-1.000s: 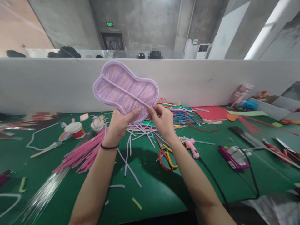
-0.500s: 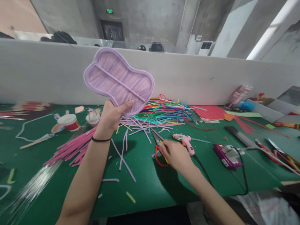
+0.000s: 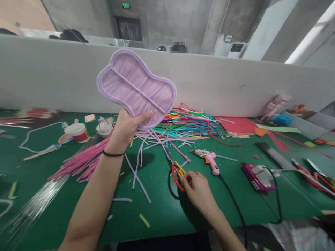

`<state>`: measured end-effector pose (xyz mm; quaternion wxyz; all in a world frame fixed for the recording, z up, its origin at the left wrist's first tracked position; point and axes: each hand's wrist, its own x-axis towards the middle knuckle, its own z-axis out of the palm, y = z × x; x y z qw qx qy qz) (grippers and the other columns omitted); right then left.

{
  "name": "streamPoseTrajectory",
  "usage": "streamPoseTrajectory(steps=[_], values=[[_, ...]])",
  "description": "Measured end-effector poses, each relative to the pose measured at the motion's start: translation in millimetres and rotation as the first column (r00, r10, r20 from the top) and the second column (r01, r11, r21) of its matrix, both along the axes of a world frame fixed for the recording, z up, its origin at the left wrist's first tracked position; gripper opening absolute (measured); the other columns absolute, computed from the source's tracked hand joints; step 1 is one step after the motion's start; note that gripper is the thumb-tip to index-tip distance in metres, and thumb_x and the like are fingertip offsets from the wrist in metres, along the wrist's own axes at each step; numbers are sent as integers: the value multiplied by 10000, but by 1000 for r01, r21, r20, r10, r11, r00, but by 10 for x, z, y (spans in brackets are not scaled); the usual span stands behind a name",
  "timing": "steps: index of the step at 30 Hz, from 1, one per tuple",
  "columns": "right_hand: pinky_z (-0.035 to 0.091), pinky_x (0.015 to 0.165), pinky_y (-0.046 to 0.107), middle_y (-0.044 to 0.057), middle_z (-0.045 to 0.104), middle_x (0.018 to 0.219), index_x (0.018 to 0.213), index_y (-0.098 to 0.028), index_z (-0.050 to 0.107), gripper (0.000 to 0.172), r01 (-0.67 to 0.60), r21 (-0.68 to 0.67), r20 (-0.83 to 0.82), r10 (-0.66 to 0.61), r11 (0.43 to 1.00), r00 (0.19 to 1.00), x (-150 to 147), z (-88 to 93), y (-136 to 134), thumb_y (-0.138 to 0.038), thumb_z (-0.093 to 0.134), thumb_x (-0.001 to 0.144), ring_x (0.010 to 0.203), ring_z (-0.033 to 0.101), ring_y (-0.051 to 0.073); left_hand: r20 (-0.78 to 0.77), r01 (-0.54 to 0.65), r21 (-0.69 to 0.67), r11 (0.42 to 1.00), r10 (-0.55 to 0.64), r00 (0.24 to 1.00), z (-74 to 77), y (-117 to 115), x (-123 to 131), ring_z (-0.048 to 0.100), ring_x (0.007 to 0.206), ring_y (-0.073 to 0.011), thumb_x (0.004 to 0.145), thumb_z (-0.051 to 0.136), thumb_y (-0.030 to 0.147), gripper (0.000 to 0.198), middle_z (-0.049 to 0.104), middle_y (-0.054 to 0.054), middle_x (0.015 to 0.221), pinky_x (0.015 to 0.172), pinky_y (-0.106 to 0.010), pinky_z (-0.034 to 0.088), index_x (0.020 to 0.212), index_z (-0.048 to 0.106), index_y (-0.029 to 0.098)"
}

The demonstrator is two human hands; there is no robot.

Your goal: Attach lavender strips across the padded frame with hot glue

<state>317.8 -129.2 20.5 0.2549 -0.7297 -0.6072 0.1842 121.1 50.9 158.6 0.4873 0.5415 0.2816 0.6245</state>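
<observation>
My left hand (image 3: 125, 130) is closed on the lower edge of a lilac pipe-cleaner wing shape (image 3: 136, 87) and holds it up in front of the white partition. My right hand (image 3: 195, 188) is down on the green table, its fingers curled around the red and yellow handles of a pair of scissors (image 3: 176, 170). A black band sits on my left wrist. A pink glue gun (image 3: 208, 158) lies just right of the scissors.
A heap of coloured pipe cleaners (image 3: 183, 127) lies behind the scissors; pink ones (image 3: 81, 162) are at the left. Two paper cups (image 3: 77, 132) stand at the left. A magenta device with a cable (image 3: 256, 174), red paper (image 3: 235, 125) and tools lie at the right.
My right hand let go of the lilac shape, dropped to the table and closed on the scissors' handles. My left hand alone now holds the shape up.
</observation>
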Motion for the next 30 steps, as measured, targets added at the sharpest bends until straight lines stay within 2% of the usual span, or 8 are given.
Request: streamPoseTrajectory(steps=[2, 5, 7, 10, 14, 20, 25, 30], values=[[449, 738, 360, 47, 654, 756, 781, -200, 572, 368, -16, -17, -377, 8, 1000, 926, 9, 21, -95, -491, 458, 974, 748, 574, 202, -5, -10, 7, 1000, 10, 1000, 7, -8, 5, 688, 1059, -290, 533, 920, 268, 446, 762, -60, 1019, 985, -446, 552, 933, 754, 161], [426, 632, 269, 24, 652, 789, 904, -196, 588, 356, -82, -14, -775, 41, 997, 631, -25, 83, -192, -550, 549, 924, 667, 537, 137, 4, -36, 3, 999, 36, 999, 25, -22, 8, 685, 1070, -283, 529, 924, 262, 408, 764, -45, 992, 998, -426, 544, 888, 750, 177], [443, 655, 244, 10, 663, 843, 1026, -206, 589, 352, -131, 16, -893, 73, 991, 443, -67, 130, -207, -483, 705, 841, 701, 557, 119, 8, -45, -4, 999, 45, 999, 35, -25, 6, 686, 1064, -280, 526, 926, 252, 381, 763, -43, 988, 999, -419, 542, 856, 748, 182], [452, 663, 223, 5, 667, 896, 1071, -218, 604, 437, -146, 54, -940, 100, 988, 326, -132, 164, -180, -387, 826, 735, 749, 589, 115, 11, -38, -7, 999, 38, 999, 42, -19, -1, 685, 1059, -276, 522, 926, 247, 368, 762, -45, 984, 997, -420, 541, 836, 748, 178], [461, 659, 224, 32, 675, 1009, 967, -216, 616, 375, -91, 76, -948, 101, 993, 303, -206, 103, -150, -409, 829, 726, 793, 613, 124, 15, -31, -1, 1000, 31, 999, 35, -4, -10, 685, 1060, -275, 524, 923, 239, 386, 763, -48, 987, 1000, -427, 538, 863, 751, 172], [458, 674, 263, -9, 545, 628, 752, -218, 517, 414, -28, 130, -926, 131, 991, 354, -182, -11, -155, -601, 625, 865, 708, 584, 154, 22, -37, 14, 999, 37, 999, 15, -7, -1, 694, 1033, -265, 544, 914, 236, 358, 766, -55, 972, 978, -402, 549, 856, 755, 160], [368, 538, 265, -14, 509, 659, 769, -232, 435, 523, -105, 258, -815, 274, 960, 511, -29, 27, -165, -744, 468, 871, 562, 415, 122, -18, -6, 25, 1000, 7, 1000, -8, -17, 6, 698, 1028, -268, 569, 906, 249, 405, 759, -64, 1049, 973, -407, 555, 939, 762, 169], [390, 536, 245, -8, 535, 780, 839, -218, 477, 556, -269, 142, -689, 290, 953, 664, 12, 156, -233, -766, 559, 798, 607, 436, 115, -47, -23, 6, 1000, 24, 999, -29, 1, 4, 687, 1072, -289, 561, 910, 267, 449, 755, -71, 1077, 990, -420, 547, 973, 761, 166]])
